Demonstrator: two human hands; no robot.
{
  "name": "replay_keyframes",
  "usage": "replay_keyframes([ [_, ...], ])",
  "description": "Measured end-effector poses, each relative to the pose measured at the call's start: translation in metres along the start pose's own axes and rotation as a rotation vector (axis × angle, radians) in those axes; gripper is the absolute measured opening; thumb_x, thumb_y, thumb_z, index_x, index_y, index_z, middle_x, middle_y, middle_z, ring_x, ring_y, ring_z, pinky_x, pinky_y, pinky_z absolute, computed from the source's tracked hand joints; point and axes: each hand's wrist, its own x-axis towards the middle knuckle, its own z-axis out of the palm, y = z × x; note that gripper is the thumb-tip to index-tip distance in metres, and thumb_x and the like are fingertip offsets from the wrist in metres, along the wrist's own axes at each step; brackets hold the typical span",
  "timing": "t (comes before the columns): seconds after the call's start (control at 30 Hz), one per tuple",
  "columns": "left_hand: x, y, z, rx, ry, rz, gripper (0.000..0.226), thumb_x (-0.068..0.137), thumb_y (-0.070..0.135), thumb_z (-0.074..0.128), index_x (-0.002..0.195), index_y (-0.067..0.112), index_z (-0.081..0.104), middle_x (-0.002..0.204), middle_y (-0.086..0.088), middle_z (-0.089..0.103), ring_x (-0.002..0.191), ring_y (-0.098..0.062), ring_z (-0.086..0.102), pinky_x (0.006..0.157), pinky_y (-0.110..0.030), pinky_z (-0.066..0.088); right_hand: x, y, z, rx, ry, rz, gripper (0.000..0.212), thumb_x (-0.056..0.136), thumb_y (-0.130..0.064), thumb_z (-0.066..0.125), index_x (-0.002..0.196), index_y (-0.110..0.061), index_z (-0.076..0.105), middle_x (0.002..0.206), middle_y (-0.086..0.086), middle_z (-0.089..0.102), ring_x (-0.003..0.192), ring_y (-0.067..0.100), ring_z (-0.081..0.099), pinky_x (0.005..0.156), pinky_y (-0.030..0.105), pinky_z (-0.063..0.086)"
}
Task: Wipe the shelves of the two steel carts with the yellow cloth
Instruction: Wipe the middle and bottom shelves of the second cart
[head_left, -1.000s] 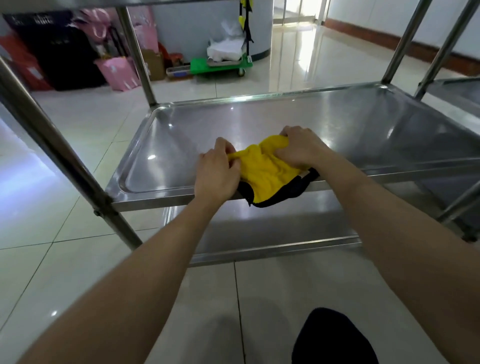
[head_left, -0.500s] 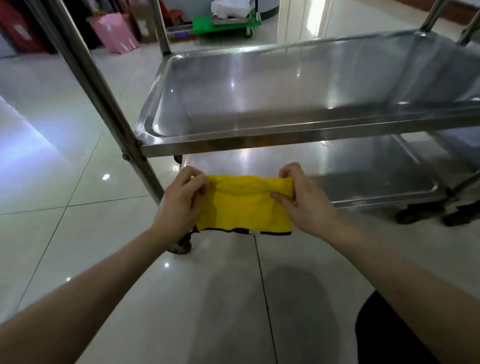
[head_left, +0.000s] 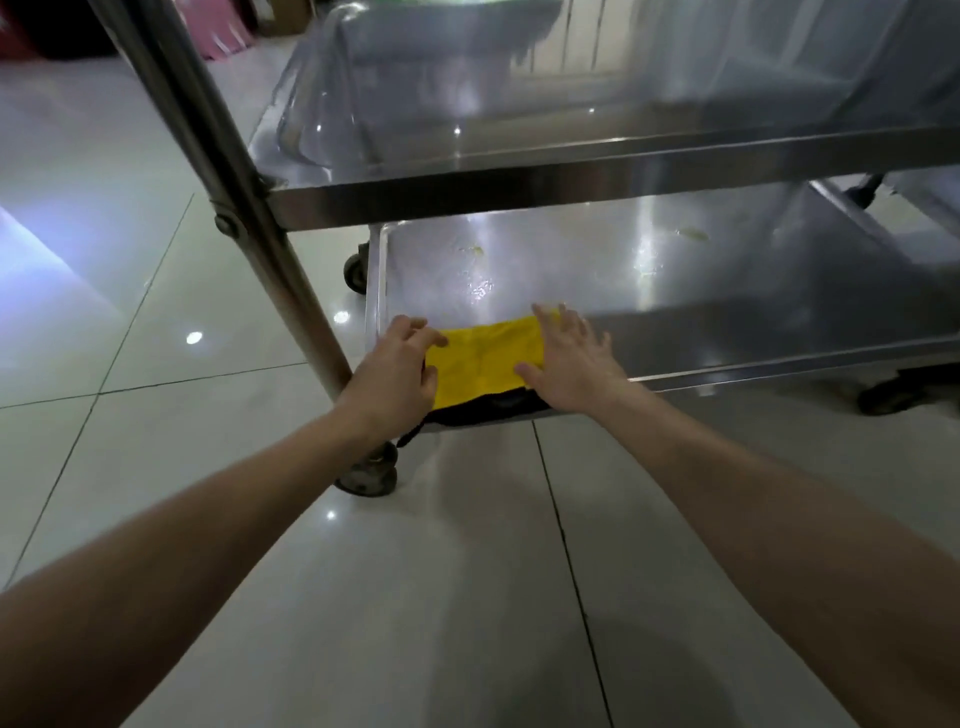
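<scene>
The yellow cloth (head_left: 485, 358), black-edged along its near side, lies folded flat on the near left corner of the steel cart's bottom shelf (head_left: 727, 291). My left hand (head_left: 397, 364) rests on the cloth's left end with loosely bent fingers. My right hand (head_left: 569, 356) presses on its right end with fingers spread straight. Yellowish smears mark the bottom shelf further back. The middle shelf (head_left: 571, 171) hangs above and beyond the hands.
The cart's steel corner post (head_left: 244, 208) rises just left of my left hand. Caster wheels (head_left: 371, 475) stand on the glossy tiled floor (head_left: 441, 597). A second cart's wheel (head_left: 891, 397) shows at the right. Pink bags (head_left: 223, 31) sit far back left.
The cloth left the middle shelf, was held stretched between both hands in the air, and now lies on the bottom shelf. Both hands went from pinching it to resting on it.
</scene>
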Motion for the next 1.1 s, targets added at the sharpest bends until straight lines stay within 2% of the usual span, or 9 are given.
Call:
replay_keyframes([
  [0.17,-0.063,-0.026,0.008,-0.094,0.047,0.120,0.006,0.104,0.032,0.067,0.103,0.030,0.072,0.095,0.015,0.068,0.080,-0.005,0.067,0.074,-0.033,0.058,0.000,-0.036,0.054,-0.130,0.116,-0.148,0.066,0.105,-0.068,0.040,0.165,-0.040,0.032,0.179,0.012,0.012,0.166,0.037,0.000,0.125,0.076,-0.001],
  [0.3,-0.091,-0.054,0.013,-0.143,0.208,-0.290,0.052,0.089,0.073,0.068,0.070,0.025,0.067,0.064,0.010,0.069,0.060,-0.008,0.066,0.063,-0.041,0.059,0.021,-0.054,0.069,-0.177,0.104,-0.040,0.082,0.095,-0.088,0.023,0.166,-0.049,0.022,0.180,0.013,0.002,0.165,0.042,-0.009,0.119,0.081,-0.010],
  [0.37,-0.089,-0.059,0.003,-0.196,0.350,-0.416,0.056,0.078,0.079,0.075,0.075,0.026,0.059,0.065,0.008,0.063,0.060,-0.011,0.059,0.062,-0.045,0.058,0.023,-0.053,0.078,-0.207,0.022,-0.003,0.090,0.089,-0.095,0.014,0.168,-0.051,0.006,0.180,0.011,-0.012,0.163,0.043,-0.017,0.117,0.082,-0.012],
  [0.43,-0.075,-0.058,-0.012,-0.303,0.453,-0.468,0.065,0.070,0.079,0.081,0.087,0.024,0.050,0.076,0.001,0.057,0.067,-0.017,0.053,0.067,-0.048,0.055,0.021,-0.050,0.083,-0.207,0.014,0.006,0.094,0.087,-0.097,0.012,0.168,-0.052,-0.001,0.179,0.010,-0.017,0.162,0.042,-0.021,0.117,0.081,-0.012],
  [0.57,-0.039,-0.045,-0.029,-0.540,0.446,-0.322,0.053,0.077,0.067,0.085,0.096,0.023,0.063,0.084,0.007,0.070,0.078,-0.004,0.069,0.073,-0.023,0.058,0.022,-0.046,0.084,-0.204,0.014,0.017,0.096,0.082,-0.100,0.008,0.166,-0.056,-0.004,0.179,0.008,-0.018,0.162,0.042,-0.021,0.115,0.083,-0.014],
  [0.63,-0.028,-0.039,-0.027,-0.674,0.437,-0.292,0.036,0.093,0.050,0.081,0.078,0.019,0.071,0.073,0.002,0.076,0.077,-0.012,0.077,0.085,-0.035,0.062,0.025,-0.046,0.084,-0.223,0.025,0.001,0.096,0.081,-0.101,0.006,0.165,-0.056,-0.007,0.178,0.009,-0.020,0.162,0.043,-0.023,0.113,0.084,-0.014],
  [0.7,-0.022,-0.036,-0.021,-0.754,0.455,-0.355,0.044,0.102,0.036,0.072,0.065,0.013,0.067,0.061,-0.007,0.072,0.072,-0.024,0.081,0.094,-0.046,0.063,0.031,-0.047,0.083,-0.224,-0.018,-0.009,0.098,0.080,-0.101,0.006,0.165,-0.055,-0.010,0.177,0.010,-0.023,0.161,0.044,-0.025,0.112,0.085,-0.015],
  [0.83,-0.017,-0.035,-0.016,-0.785,0.548,-0.446,0.043,0.103,0.030,0.067,0.067,0.008,0.060,0.049,-0.005,0.058,0.050,-0.023,0.065,0.082,-0.056,0.066,0.041,-0.059,0.077,-0.215,-0.074,-0.023,0.099,0.083,-0.100,0.012,0.166,-0.052,-0.012,0.176,0.012,-0.026,0.159,0.046,-0.029,0.109,0.087,-0.016],
  [1.1,-0.011,-0.038,-0.015,-0.808,0.626,-0.451,0.029,0.096,0.027,0.068,0.079,0.005,0.058,0.049,-0.004,0.050,0.044,-0.021,0.054,0.067,-0.052,0.066,0.036,-0.040,0.075,-0.174,-0.006,-0.106,0.094,0.083,-0.100,0.016,0.166,-0.057,0.000,0.180,-0.001,-0.017,0.163,0.036,-0.022,0.115,0.079,-0.019],
])
